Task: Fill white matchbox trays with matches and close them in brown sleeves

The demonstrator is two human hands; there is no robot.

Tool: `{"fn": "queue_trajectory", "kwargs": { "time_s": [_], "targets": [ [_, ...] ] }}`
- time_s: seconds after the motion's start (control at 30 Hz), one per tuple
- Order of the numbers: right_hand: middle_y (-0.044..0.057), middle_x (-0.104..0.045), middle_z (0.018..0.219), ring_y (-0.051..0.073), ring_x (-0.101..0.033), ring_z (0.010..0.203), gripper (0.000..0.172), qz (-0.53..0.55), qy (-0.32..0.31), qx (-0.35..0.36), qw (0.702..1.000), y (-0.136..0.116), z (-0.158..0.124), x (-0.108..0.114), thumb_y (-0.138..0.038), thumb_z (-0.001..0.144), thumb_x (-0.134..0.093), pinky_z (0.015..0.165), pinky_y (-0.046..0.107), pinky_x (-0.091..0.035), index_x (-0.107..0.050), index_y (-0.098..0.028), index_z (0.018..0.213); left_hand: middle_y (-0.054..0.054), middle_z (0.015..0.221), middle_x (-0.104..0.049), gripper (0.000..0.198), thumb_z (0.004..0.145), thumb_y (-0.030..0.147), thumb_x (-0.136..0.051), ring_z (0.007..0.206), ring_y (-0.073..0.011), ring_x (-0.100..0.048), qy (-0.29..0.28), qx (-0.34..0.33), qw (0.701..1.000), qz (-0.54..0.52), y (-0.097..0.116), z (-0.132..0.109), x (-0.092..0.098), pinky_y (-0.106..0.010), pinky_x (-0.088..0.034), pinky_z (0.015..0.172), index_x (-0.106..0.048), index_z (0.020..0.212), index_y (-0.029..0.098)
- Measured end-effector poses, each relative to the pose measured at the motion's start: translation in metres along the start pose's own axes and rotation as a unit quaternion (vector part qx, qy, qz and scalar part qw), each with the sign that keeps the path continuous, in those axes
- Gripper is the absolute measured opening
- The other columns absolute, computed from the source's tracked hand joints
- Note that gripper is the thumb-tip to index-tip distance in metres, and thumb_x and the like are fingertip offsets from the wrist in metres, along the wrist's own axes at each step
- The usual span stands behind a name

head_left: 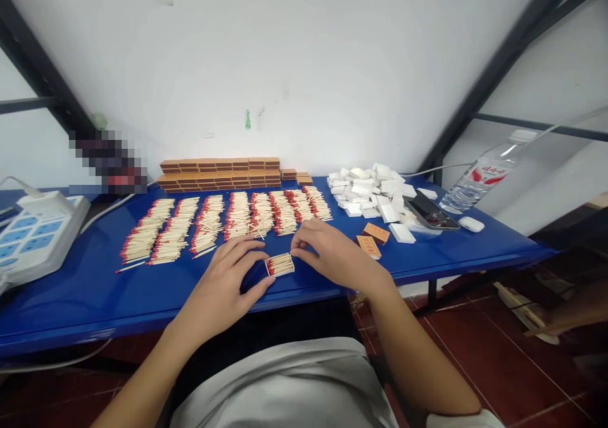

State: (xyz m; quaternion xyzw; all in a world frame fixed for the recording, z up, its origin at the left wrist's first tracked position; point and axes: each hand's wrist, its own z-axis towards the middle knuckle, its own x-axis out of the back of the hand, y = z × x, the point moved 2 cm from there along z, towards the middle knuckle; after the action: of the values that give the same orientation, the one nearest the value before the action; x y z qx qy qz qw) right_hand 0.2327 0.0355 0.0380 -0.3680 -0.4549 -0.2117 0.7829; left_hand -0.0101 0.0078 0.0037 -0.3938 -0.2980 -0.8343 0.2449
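A small white tray filled with red-tipped matches (280, 264) lies near the front edge of the blue table (95, 289). My left hand (227, 283) holds its left end, thumb and fingers curled around it. My right hand (332, 254) pinches its right end with the fingertips. Just beyond my hands lie several rows of loose matches (223, 220). Two orange matchbox sleeves (373, 239) rest to the right of my right hand.
Stacked brown matchboxes (221, 173) line the wall. A heap of white inner trays (370, 194) sits at the right with a phone (431, 213), an earbud case (472, 224) and a water bottle (484, 175). A power strip (35, 235) lies at the left.
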Motion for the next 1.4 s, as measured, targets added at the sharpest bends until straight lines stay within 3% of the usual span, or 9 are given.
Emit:
{"fn": "queue_trajectory", "kwargs": {
  "time_s": [0.57,0.83,1.23,1.4],
  "targets": [
    [0.007,-0.067,0.103,0.022,-0.059,0.103,0.015,0.032,-0.034,0.009,0.999,-0.007,0.009,-0.012,-0.019,0.107,-0.062,0.088,0.035,-0.047,-0.064,-0.018,0.093,-0.009,0.140,-0.068,0.024,0.105,0.042,-0.065,0.140,-0.0309,-0.057,0.000,-0.002,1.000,0.011,-0.001,0.000,-0.001,-0.054,-0.046,0.120,-0.069,0.123,0.026],
    [0.005,-0.066,0.099,0.021,-0.059,0.099,0.009,0.040,0.003,0.003,0.999,-0.001,0.005,-0.003,-0.018,0.104,-0.065,0.086,0.034,-0.047,-0.065,-0.020,0.096,-0.009,0.140,-0.068,0.024,0.105,0.041,-0.065,0.141,-0.0311,-0.057,-0.003,-0.001,1.000,0.009,-0.001,0.000,-0.001,-0.055,-0.046,0.120,-0.069,0.123,0.026],
    [0.005,-0.065,0.096,0.020,-0.059,0.093,0.017,0.018,0.004,0.032,0.999,-0.011,0.007,-0.015,-0.006,0.101,-0.055,0.083,0.033,-0.046,-0.063,-0.019,0.094,-0.009,0.139,-0.069,0.021,0.105,0.040,-0.065,0.140,-0.0310,-0.058,0.002,-0.002,1.000,0.001,0.001,0.001,0.000,-0.054,-0.045,0.122,-0.070,0.120,0.026],
    [0.005,-0.065,0.099,0.020,-0.060,0.096,0.017,0.044,-0.001,0.041,0.998,-0.008,0.005,-0.009,-0.010,0.103,-0.056,0.083,0.032,-0.046,-0.069,-0.020,0.099,-0.009,0.138,-0.068,0.020,0.105,0.039,-0.065,0.140,-0.0303,-0.057,-0.002,-0.005,1.000,0.003,0.002,0.001,0.001,-0.053,-0.045,0.121,-0.069,0.120,0.026]
  ]
}}
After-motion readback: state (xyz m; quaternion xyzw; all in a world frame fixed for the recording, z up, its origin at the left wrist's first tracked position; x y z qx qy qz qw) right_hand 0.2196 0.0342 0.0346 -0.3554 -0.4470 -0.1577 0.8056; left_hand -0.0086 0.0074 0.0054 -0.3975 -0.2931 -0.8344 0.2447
